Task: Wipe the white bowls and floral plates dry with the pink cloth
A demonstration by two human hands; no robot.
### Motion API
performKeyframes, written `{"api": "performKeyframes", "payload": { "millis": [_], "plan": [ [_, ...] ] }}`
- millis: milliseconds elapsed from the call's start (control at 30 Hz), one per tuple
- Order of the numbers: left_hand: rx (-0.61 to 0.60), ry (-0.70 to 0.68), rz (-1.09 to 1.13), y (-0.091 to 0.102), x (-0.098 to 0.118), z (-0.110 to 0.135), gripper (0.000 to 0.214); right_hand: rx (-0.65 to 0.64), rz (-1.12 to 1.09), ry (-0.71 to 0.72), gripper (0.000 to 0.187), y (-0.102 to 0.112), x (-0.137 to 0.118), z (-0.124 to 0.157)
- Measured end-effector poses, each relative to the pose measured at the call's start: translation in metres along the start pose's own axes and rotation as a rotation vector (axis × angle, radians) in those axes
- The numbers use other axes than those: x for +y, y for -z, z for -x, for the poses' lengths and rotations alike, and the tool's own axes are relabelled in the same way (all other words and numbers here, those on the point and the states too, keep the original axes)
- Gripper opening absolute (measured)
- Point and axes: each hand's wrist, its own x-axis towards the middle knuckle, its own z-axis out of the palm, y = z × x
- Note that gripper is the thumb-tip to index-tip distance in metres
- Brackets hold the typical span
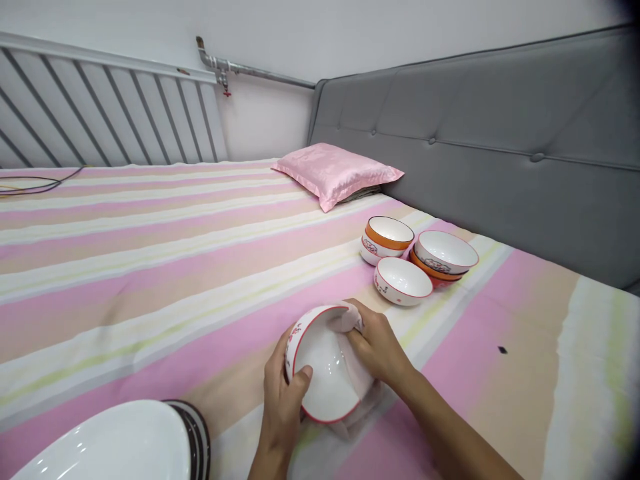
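Nearest, a stack of plates point(115, 440), white on top with dark brown rims showing beneath, lies on the striped bed point(165, 293), partly out of view. Beside it, well in from the bed's headboard edge, a red-rimmed bowl point(323, 380) is held up, tilted so its white inside faces the wearer. The left hand point(283, 393) has its grip closed on the bowl's side — thumb inside, fingers along the outer wall. The right hand point(375, 341) grips a pale cloth point(346, 321) folded over the rim, part of it inside the bowl and part hanging below.

Farther on, toward the headboard edge, stands a single white bowl point(403, 283) with a red rim. Just behind it are two stacks: an orange-banded bowl point(389, 235) set in a patterned white one, and a white bowl point(447, 252) on top of orange and red ones.

A pink pillow point(335, 170) lies near the bed's far corner, close to the grey headboard point(475, 120). Beyond the far edge — a white radiator point(110, 107).
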Motion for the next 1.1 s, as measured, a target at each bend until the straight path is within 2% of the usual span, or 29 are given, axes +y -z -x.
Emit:
{"api": "performKeyframes", "payload": {
  "millis": [133, 267, 433, 667, 833, 1000, 1100],
  "plan": [
    [-0.079, 0.015, -0.007, -0.002, 0.003, -0.001, 0.056, 0.008, 0.105, 0.059, 0.041, 0.003, -0.003, 0.002],
    [-0.112, 0.036, -0.02, -0.003, 0.002, -0.002, 0.057, -0.033, 0.184, 0.088, 0.046, 0.005, -0.005, 0.003],
    [-0.181, 0.062, -0.051, 0.001, 0.0, -0.003, 0.055, -0.083, 0.274, 0.151, 0.044, 0.007, -0.008, 0.003],
    [-0.328, 0.119, -0.125, 0.005, 0.01, -0.003, 0.049, -0.086, 0.379, 0.349, 0.041, 0.003, -0.004, 0.007],
    [-0.351, 0.116, -0.162, 0.002, 0.013, -0.003, 0.041, -0.072, 0.401, 0.441, 0.038, -0.001, 0.0, 0.009],
    [-0.35, 0.129, -0.206, 0.0, 0.014, -0.001, 0.018, -0.097, 0.402, 0.472, 0.029, -0.002, -0.002, 0.01],
    [-0.351, 0.12, -0.212, -0.001, 0.016, -0.001, 0.013, -0.098, 0.401, 0.475, 0.03, -0.003, -0.002, 0.01]
  ]
}}
